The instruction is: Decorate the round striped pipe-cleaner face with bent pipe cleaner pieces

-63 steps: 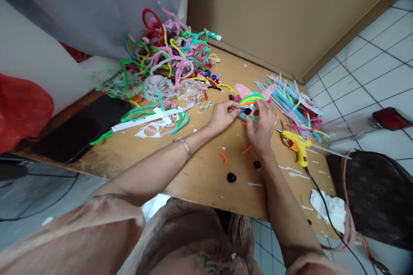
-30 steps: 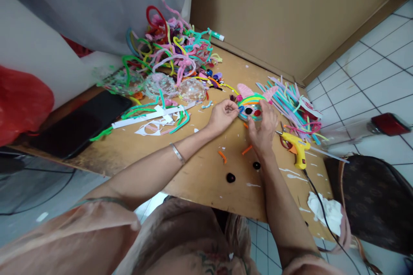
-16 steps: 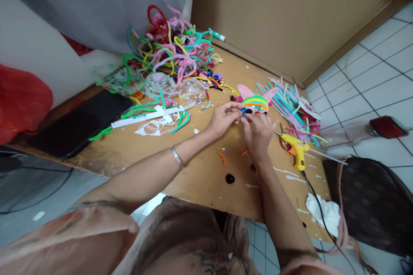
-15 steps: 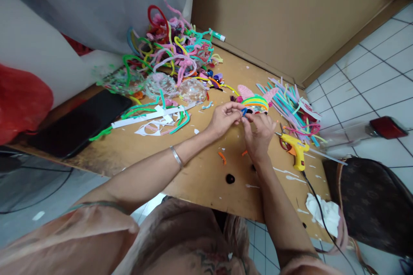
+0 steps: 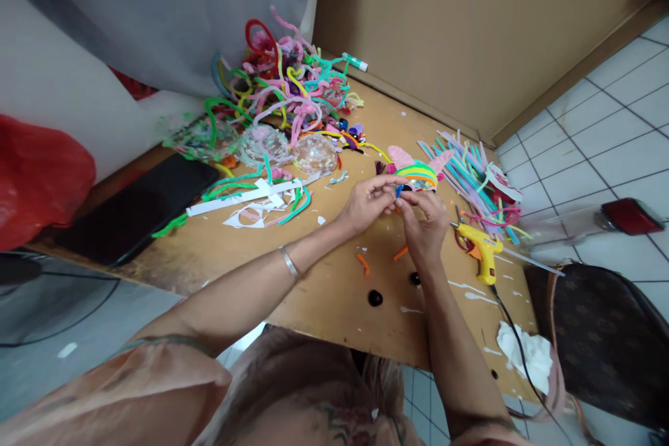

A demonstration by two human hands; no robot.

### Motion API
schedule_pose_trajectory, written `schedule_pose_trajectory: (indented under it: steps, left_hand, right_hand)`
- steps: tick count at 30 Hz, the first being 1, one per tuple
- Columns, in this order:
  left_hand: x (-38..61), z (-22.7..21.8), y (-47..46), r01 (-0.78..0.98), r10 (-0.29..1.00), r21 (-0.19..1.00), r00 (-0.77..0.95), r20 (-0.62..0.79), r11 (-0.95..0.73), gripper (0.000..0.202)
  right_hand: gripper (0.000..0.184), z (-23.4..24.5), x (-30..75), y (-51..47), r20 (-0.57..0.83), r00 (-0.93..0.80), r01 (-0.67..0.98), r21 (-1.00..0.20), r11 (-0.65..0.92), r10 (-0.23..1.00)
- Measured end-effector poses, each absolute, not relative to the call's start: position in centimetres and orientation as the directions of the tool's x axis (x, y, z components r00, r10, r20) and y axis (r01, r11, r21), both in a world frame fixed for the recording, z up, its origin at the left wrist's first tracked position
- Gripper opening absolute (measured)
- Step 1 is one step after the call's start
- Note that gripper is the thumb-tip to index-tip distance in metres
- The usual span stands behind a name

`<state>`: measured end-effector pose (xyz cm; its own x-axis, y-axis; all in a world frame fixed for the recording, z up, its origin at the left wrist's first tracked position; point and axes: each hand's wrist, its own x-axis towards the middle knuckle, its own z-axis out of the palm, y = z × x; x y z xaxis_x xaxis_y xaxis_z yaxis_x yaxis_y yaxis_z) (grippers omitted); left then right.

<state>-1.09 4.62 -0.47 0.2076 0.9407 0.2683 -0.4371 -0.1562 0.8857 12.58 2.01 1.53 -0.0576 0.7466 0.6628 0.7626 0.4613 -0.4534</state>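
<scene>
A short blue piece, apparently pipe cleaner (image 5: 399,191), is pinched between my two hands above the table. My left hand (image 5: 368,203) closes on one side of it with thumb and fingertips. From the right, my right hand (image 5: 426,226) grips it between thumb and forefinger; the fingertips partly hide it. Just beyond my fingers sits a clear dome-like figure (image 5: 415,172) with rainbow bands and pink ears, its lower part covered by my hands. Orange pipe cleaner bits (image 5: 362,263) and a black round piece (image 5: 375,298) lie on the near side.
A yellow glue gun (image 5: 486,254) lies right of my right hand, its cord running off the front edge. Pipe cleaners (image 5: 460,174) are bunched behind it; a tangled heap (image 5: 293,83) fills the back left. A black tablet-like slab (image 5: 139,205) and brown bag (image 5: 606,334) flank the table.
The view has shifted slightly, so things sit a little lower and farther right. My left fingers have straightened over the blue piece, and less of it shows between my fingertips.
</scene>
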Motion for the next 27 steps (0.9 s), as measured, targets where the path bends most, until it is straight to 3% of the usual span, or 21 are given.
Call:
schedule_pose_trajectory:
  steps: [9,20,23,27]
  left_hand:
    - [-1.0,-0.3,4.2,-0.406,0.934,0.888,0.181,0.309,-0.215,0.028]
    - [-0.4,-0.5,2.4,-0.13,0.857,0.89,0.237,0.457,-0.438,0.024]
    - [0.1,-0.7,1.8,-0.118,0.826,0.875,0.291,0.482,-0.469,0.02]
    - [0.7,-1.0,1.5,-0.102,0.864,0.911,0.292,0.411,-0.399,0.019]
  right_hand:
    - [0.019,2.2,12.2,1.4,0.646,-0.026,0.695,-0.537,0.478,0.763]
    - [0.019,2.3,12.7,-1.9,0.624,0.093,0.741,-0.564,0.364,0.776]
    - [0.016,1.6,13.6,-3.1,0.573,0.155,0.679,-0.654,0.334,0.805]
    - [0.018,0.9,14.1,-3.5,0.462,0.257,0.529,-0.802,0.277,0.849]
